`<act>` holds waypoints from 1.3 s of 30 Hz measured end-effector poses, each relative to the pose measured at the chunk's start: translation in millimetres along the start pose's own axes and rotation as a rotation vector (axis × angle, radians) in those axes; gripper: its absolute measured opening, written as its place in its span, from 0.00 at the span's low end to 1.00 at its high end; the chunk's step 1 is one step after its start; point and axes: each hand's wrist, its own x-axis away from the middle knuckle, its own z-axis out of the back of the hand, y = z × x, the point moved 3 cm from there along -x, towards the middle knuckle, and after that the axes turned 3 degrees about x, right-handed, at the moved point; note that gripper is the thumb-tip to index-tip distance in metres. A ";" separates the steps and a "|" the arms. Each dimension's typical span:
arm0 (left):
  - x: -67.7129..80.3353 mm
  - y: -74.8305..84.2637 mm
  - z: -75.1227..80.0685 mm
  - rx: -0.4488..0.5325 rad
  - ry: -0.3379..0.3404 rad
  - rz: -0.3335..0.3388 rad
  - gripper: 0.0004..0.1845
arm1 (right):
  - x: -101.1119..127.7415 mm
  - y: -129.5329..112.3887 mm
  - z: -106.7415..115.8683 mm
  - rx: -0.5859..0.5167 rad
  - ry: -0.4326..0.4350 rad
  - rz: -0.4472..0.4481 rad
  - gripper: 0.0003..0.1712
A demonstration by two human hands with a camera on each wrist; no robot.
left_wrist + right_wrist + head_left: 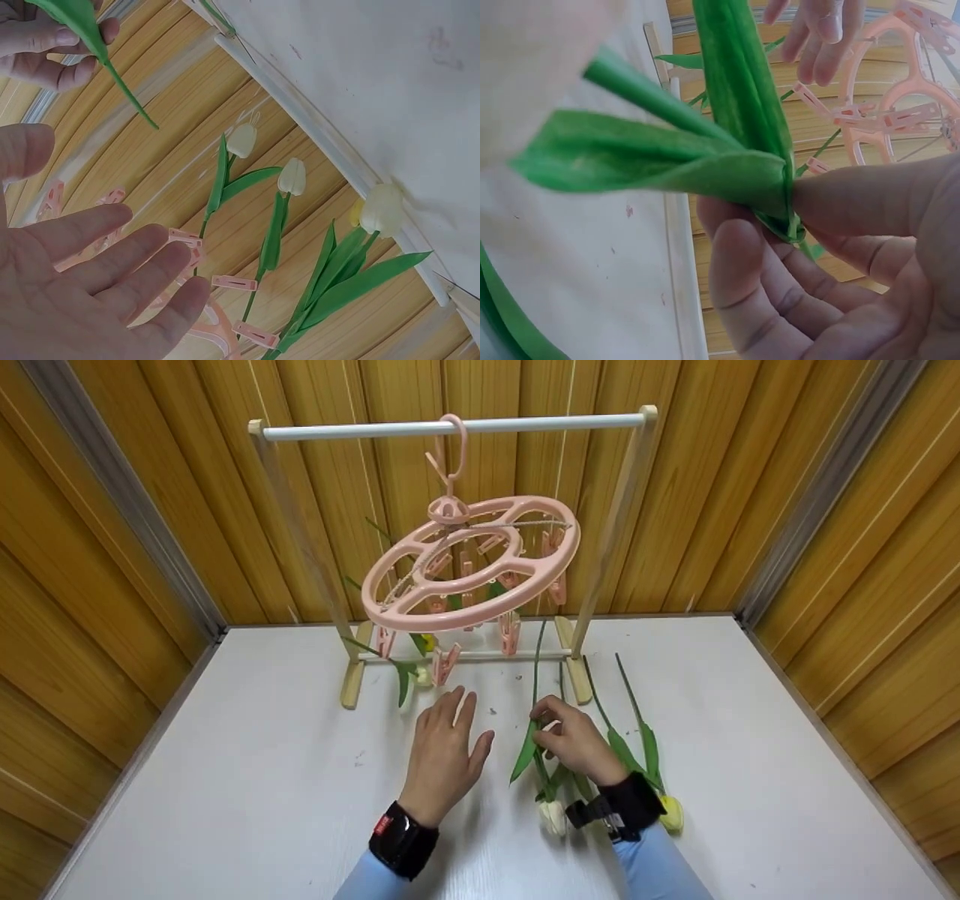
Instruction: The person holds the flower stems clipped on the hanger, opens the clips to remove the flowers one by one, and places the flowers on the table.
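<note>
Here's the right hand (576,741), thumb and fingers pinching a white tulip (553,816) by its green stem, right where the leaves spring out; the bloom points down to six o'clock from the grip, the stem running up towards twelve. Over at nine o'clock from it, the left hand (442,757) spreads flat, fingers stretched out, nothing in them. Just beyond those fingertips, at twelve o'clock, dangles a pink clip (445,664), apart from the hand. And above it, the round pink hanger (442,622), tilted, hooked over the white rod (337,431) of the stand! Left-wrist view now: three clipped tulips (292,177), white-headed, their stems in pink clips, a yellow bloom (355,213) peeking from behind one. Back on the table (247,750), a yellow tulip (673,814) lies at four o'clock from the right hand, near the wrist strap (634,806).
</note>
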 end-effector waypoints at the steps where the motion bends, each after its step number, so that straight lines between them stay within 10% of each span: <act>1: 0.0 0.1 -0.1 0.000 -0.001 -0.001 0.29 | 0.0 1.0 -0.4 0.005 -0.001 0.000 0.11; 39: 2.3 1.1 -7.2 0.006 -0.069 0.002 0.28 | -1.4 24.1 -11.7 0.124 -0.211 -0.090 0.26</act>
